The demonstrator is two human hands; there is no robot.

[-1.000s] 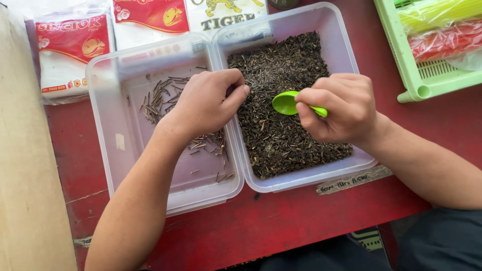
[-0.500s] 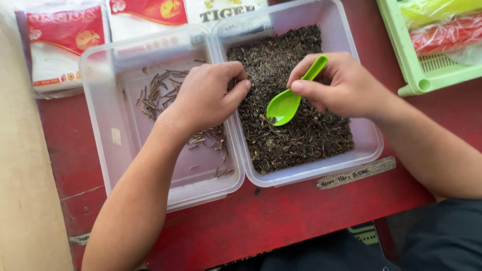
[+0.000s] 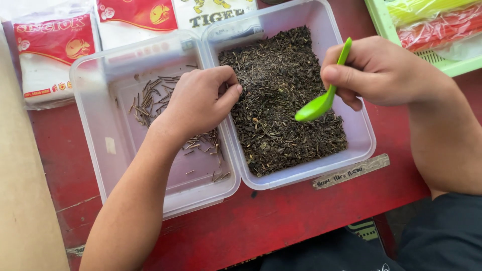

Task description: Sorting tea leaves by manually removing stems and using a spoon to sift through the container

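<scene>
Two tubs, right hand holding green spoon

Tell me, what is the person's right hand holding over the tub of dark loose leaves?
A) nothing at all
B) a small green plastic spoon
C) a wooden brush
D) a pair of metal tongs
B: the right hand grips a small green spoon by its handle, with the bowl tilted down above the dark leaves in the clear tub. The left hand rests at the divide between the two tubs.
</scene>
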